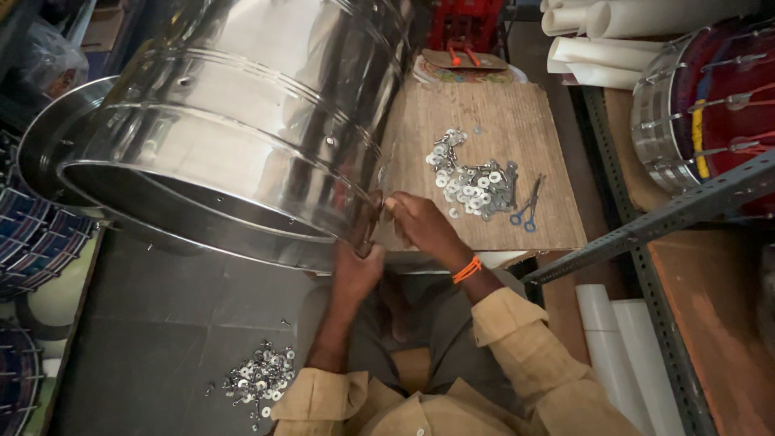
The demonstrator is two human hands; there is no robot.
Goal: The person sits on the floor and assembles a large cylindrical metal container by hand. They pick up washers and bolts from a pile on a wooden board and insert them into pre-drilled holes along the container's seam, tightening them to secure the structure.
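Down at the lower rim of the tilted steel drum shell [242,137], both hands meet: the left hand [359,270] grips the rim from below with fingers closed on it, and the right hand [420,226] pinches shut at the same edge, though what it holds is too small to tell. Just beside them a wooden board [500,121] carries a heap of washers [464,182] and blue scissors [526,208]. More washers [258,379] lie on the dark floor [161,323] near the left elbow.

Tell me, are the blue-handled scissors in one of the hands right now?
No, the blue-handled scissors lie on the wooden board beside the pile of washers, while both hands are at the rim of the steel drum shell.
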